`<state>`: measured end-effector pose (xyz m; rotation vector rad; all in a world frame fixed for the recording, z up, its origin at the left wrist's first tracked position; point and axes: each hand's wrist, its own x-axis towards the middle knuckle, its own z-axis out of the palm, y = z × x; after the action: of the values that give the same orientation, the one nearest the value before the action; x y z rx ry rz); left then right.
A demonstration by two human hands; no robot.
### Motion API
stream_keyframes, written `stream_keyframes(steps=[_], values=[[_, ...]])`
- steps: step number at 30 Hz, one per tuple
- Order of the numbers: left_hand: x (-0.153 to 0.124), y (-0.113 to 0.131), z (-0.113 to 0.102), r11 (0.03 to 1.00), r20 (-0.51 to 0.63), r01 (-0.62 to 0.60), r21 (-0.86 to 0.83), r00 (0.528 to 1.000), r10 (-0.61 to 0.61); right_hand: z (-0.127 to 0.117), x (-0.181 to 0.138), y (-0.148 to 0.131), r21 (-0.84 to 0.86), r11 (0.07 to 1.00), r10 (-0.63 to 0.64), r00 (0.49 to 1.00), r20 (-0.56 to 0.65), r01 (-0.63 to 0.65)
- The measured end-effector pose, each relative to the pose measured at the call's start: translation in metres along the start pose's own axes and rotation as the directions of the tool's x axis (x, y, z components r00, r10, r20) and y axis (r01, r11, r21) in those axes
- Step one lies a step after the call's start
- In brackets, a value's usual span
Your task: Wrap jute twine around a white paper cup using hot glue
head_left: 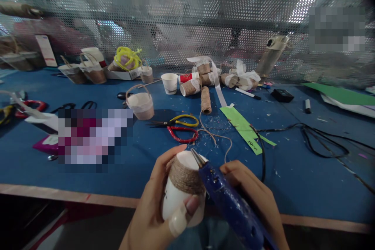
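My left hand [164,199] is wrapped round a white paper cup [177,201] held bottom up at the table's front edge. Brown twine [187,177] is wound in rows round the cup's upper part. In my right hand [252,191] is a blue hot glue gun [227,199], its metal nozzle lying over the cup's base at the rim. A strand of twine runs back from near the cup to an upright twine spool [206,101]. My left thumb carries a pale wrap. The glue gun's trigger is hidden.
Yellow-and-red-handled scissors [183,127] lie just beyond the cup. A small basket [141,105], a white cup [170,83] and green paper strips [241,129] are farther back. A black cord [310,144] crosses the right side. Perforated metal panels [187,11] close off the back.
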<state>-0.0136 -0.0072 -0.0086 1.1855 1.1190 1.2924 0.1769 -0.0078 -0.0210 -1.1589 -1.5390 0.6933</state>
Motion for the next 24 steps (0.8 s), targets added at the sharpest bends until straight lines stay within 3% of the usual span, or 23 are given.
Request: stream_keyframes(steps=[6, 13, 24], values=[[0.0003, 0.0000, 0.0010, 1.000, -0.012, -0.005, -0.001, 1.000, 0.005, 0.0012, -0.0025, -0.0026, 0.121, 0.985, 0.119, 0.993, 0.014, -0.120], [0.0008, 0.0010, -0.0009, 1.000, -0.015, 0.008, 0.028, 1.000, -0.007, 0.0021, -0.0022, -0.0010, 0.115, 0.984, 0.135, 0.991, 0.014, -0.136], [-0.0001, 0.0035, 0.0027, 0.999, 0.000, -0.009, -0.048, 1.000, 0.009, 0.0037, -0.0009, -0.0014, -0.030, 0.998, -0.062, 0.998, 0.030, 0.063]])
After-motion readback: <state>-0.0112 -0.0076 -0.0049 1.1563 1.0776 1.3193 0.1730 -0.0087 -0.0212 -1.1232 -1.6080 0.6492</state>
